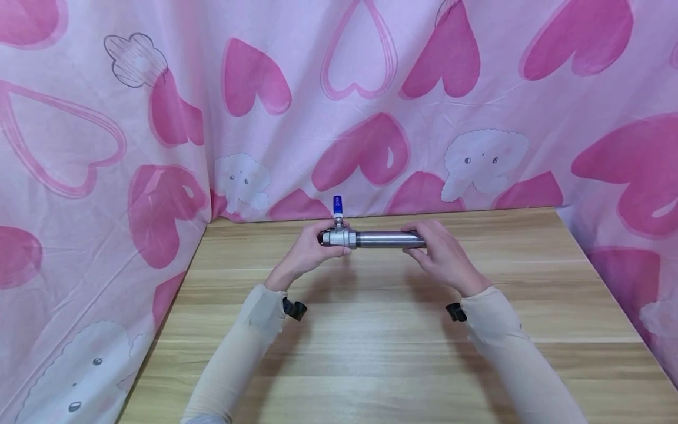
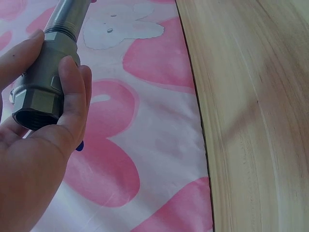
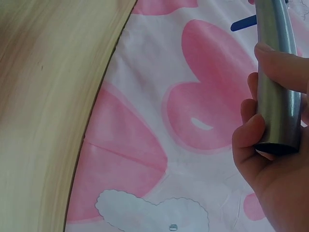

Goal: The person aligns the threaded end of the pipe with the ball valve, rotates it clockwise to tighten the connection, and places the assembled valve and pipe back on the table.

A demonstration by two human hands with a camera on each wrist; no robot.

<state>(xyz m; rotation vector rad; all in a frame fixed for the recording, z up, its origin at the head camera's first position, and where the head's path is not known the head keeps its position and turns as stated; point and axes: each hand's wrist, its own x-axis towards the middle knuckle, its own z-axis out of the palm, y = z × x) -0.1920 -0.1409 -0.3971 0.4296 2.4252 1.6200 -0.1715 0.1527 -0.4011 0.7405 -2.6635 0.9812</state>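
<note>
1. one valve (image 1: 338, 237) with a single blue handle (image 1: 336, 205)
2. one steel pipe (image 1: 389, 239)
3. two hands
4. one wooden worktop (image 1: 371, 353)
5. one heart-print cloth (image 1: 339, 106) behind

No legible text or markings

I'm looking at a metal pipe (image 1: 389, 239) with a smooth, polished finish that catches a bright streak of light along its length. The valve body (image 1: 339, 238) on its end is metal too, but duller and greyer, matt like a casting, with flat facets. Its small handle (image 1: 337, 205) is glossy blue, plastic-coated I think, though it's tiny from here. Below, the counter (image 1: 371, 353) shows pale wood grain, smooth with a soft satin sheen. Behind it hangs thin matt cloth (image 1: 339, 106), creased, printed with pink hearts. The sleeves (image 1: 238, 359) look like soft cream knit.
</note>
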